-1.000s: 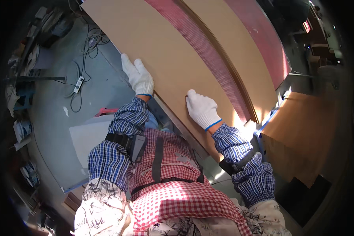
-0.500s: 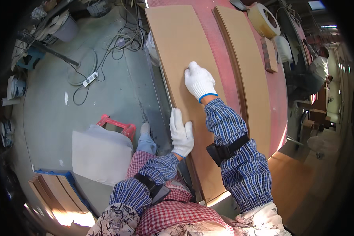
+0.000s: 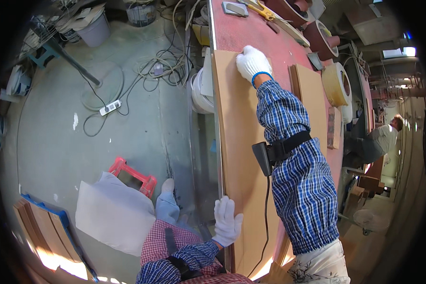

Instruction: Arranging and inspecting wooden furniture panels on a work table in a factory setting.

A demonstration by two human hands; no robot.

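A long tan board [image 3: 241,128] lies lengthwise along the left edge of the red table, in front of me. At its far end my right hand [image 3: 253,65], in a white knitted glove, is closed with the fingers curled down onto the board. Whatever it may grip is hidden under the glove. My left hand [image 3: 227,222], gloved in white too, rests open by the board's near left edge, fingers stretched out and thumb apart. A second stack of tan boards [image 3: 312,97] lies to the right, partly behind my right sleeve.
Yellow-handled scissors [image 3: 265,12], a tape roll [image 3: 335,85] and a block [image 3: 333,128] sit on the red table [image 3: 288,52]. Left on the floor are a red stool [image 3: 135,176], a power strip [image 3: 110,108] and tangled cables [image 3: 161,71]. A person [image 3: 381,139] works far right.
My right hand has slid forward from the middle of the board to its far end. My left hand sits nearer to me along the edge. The view has shifted forward.
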